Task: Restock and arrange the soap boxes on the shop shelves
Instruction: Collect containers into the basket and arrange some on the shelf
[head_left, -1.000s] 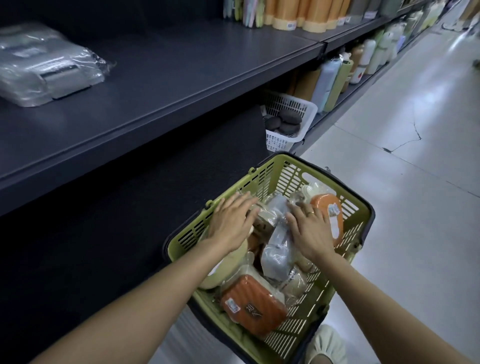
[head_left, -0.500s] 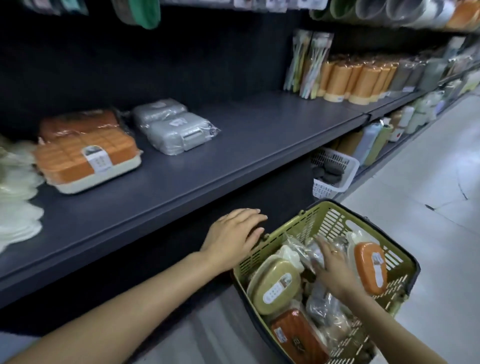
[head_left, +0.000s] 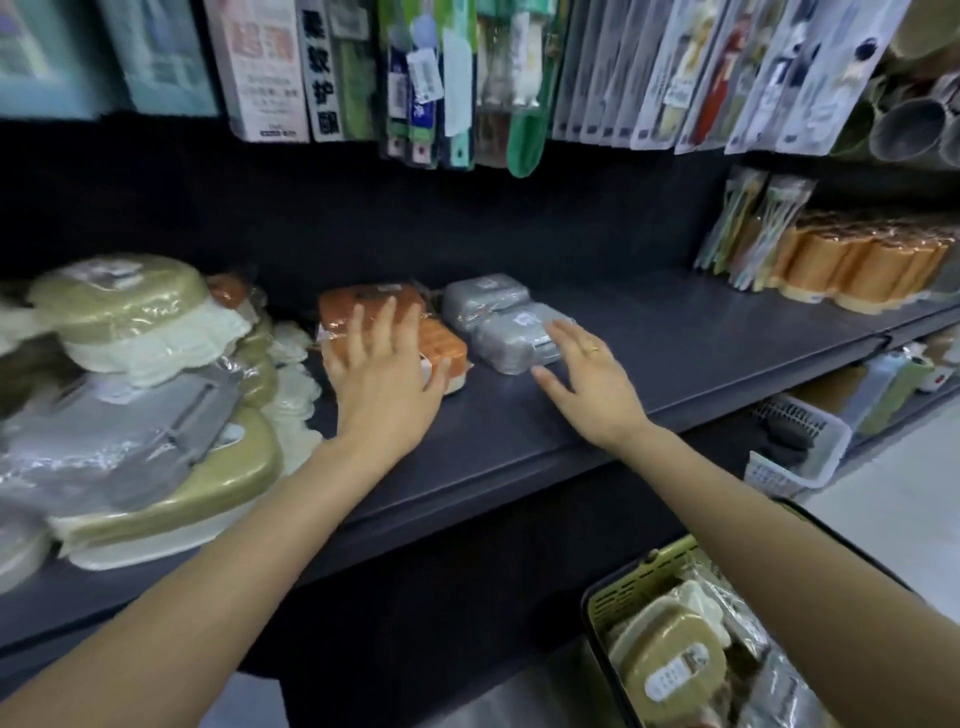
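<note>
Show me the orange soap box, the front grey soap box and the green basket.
Orange soap box (head_left: 439, 340), head view, on its top right of the left hand.
Front grey soap box (head_left: 511, 338), head view, on its wrapped lid.
Green basket (head_left: 639, 577), head view, on its slotted rim.

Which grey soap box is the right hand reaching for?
On the dark shelf, right of the orange soap boxes, two wrapped grey boxes lie in a row. It is the front grey box, at the right hand fingertips, nearer the shelf edge.
</note>
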